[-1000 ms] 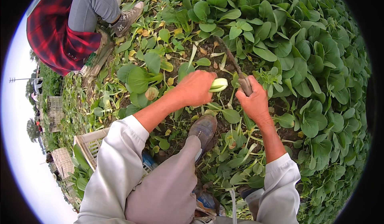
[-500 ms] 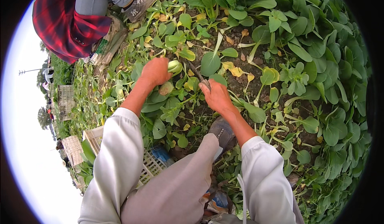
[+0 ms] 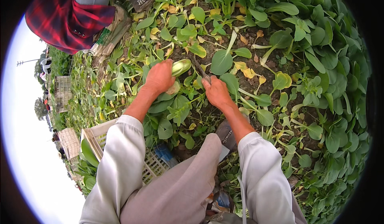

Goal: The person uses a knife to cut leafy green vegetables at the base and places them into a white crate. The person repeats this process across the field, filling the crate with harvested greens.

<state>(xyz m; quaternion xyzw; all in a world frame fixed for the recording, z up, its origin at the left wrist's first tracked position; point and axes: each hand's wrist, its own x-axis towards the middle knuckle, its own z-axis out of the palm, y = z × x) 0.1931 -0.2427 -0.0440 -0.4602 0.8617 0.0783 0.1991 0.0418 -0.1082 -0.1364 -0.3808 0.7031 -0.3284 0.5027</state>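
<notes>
My left hand point(image 3: 159, 77) is closed on a pale green leafy vegetable point(image 3: 181, 67), its cut-looking base pointing right. My right hand point(image 3: 217, 91) grips the handle of a long dark knife point(image 3: 197, 66), whose blade rises diagonally just right of the vegetable. Round green leaves point(image 3: 172, 111) lie beneath my left hand. Around both hands, small plants, pale stalks and yellowed leaves point(image 3: 248, 73) cover brown soil. My shoe point(image 3: 225, 137) is below my right forearm.
A co-worker in a red plaid shirt point(image 3: 60, 22) crouches at the upper left. A plastic crate point(image 3: 156, 166) lies left of my leg; more crates point(image 3: 63, 94) stand along the field's left. Dense leafy greens point(image 3: 328, 64) fill the right side. Distant people point(image 3: 45, 66) show at the far left.
Both hands have moved leftward across the plants since a second ago, still holding the vegetable and knife. The knife's blade now sits lower and closer to the vegetable. The view has shifted too.
</notes>
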